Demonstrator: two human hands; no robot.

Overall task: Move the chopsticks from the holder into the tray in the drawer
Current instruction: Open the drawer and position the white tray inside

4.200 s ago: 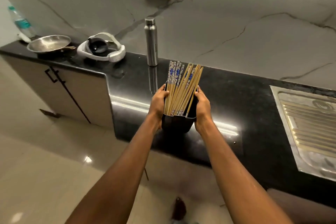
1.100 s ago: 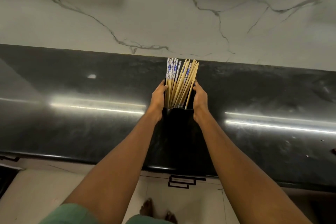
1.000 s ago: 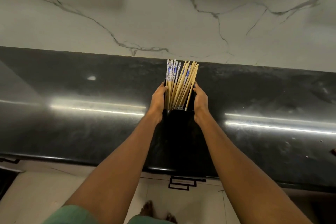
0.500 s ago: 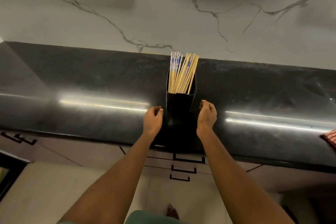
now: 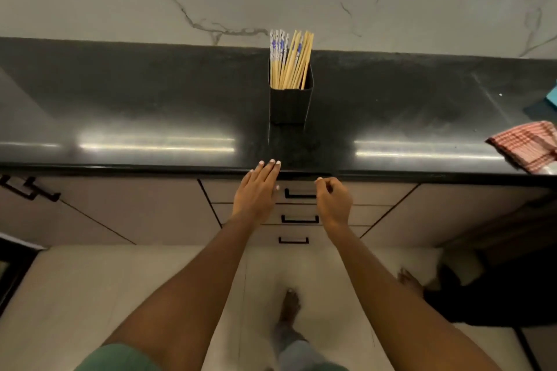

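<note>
A black square holder [image 5: 290, 105] stands upright on the dark counter [image 5: 150, 105], filled with several wooden chopsticks [image 5: 291, 60], some with blue-and-white tops. Below the counter's front edge is a stack of three closed drawers; the top drawer's black handle [image 5: 300, 193] sits between my hands. My left hand [image 5: 259, 190] is flat with its fingers stretched out, fingertips at the counter edge, holding nothing. My right hand [image 5: 333, 200] hangs loosely curled just right of the top handle, empty. No tray shows.
A red checked cloth [image 5: 526, 144] lies at the counter's right end, with a blue object [image 5: 550, 96] behind it. Cabinet doors flank the drawers; a black handle [image 5: 28, 190] sits at far left. My bare feet stand on the pale tiled floor [image 5: 90, 295].
Both hands let go of the holder, which now stands on the counter. They have drawn back and down to the drawer fronts. I have stepped back, so the drawers show.
</note>
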